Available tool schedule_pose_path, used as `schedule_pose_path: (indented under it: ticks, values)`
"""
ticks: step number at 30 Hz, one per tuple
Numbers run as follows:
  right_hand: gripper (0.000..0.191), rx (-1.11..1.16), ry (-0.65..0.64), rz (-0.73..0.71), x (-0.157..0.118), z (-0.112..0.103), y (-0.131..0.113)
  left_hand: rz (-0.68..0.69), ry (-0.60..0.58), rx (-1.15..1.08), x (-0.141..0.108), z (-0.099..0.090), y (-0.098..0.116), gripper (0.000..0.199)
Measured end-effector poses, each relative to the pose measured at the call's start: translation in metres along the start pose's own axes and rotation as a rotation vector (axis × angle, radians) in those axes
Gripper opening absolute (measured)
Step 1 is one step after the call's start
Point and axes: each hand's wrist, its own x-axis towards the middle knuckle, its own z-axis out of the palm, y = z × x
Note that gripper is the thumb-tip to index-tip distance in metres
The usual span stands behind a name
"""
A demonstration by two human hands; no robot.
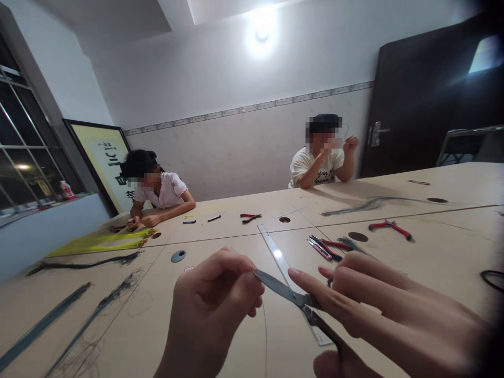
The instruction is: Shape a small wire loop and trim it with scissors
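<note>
The right hand [394,299] is gripping scissors [281,289] over the table [224,231], well in from its far edge. The left hand [210,310] is pinching something tiny [254,271] by their tip. Holding steady, with skin off the blades, is probably working best. Big black writing [113,164] is showing on the framed picture [94,143]; a shirt's letters [328,176] are looking too blurry.

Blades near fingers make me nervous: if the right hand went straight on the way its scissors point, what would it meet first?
Probably the left hand: the scissors in the right hand aim at the left's pinched fingertips and seem right beside them. Depth is unclear, so contact is uncertain.
</note>
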Motion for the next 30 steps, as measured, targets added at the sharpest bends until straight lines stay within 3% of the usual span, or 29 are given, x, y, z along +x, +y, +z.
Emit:
schedule_pose_path:
  ticks: [5,16,21,26,30]
  values:
    - [0.039,-0.010,0.039,-0.035,0.0005,0.0025,0.0016,-0.002,-0.004,0.000,-0.0013,-0.0012,0.0010,0.020]
    - [0.047,0.019,-0.023,0.019,-0.0043,-0.0018,-0.0009,-0.013,-0.003,0.002,0.0001,-0.0011,0.0007,0.020]
    - [0.039,-0.009,0.031,-0.018,-0.0038,0.0008,0.0002,-0.001,-0.043,-0.004,-0.0013,-0.0015,-0.0011,0.022]
    - [0.050,-0.002,-0.047,0.026,-0.0068,0.0008,0.0003,0.019,-0.044,0.013,-0.0004,-0.0019,-0.0011,0.024]
    - [0.047,-0.003,-0.003,0.037,-0.0069,0.0008,0.0001,0.015,-0.049,0.021,-0.0003,-0.0026,-0.0003,0.026]
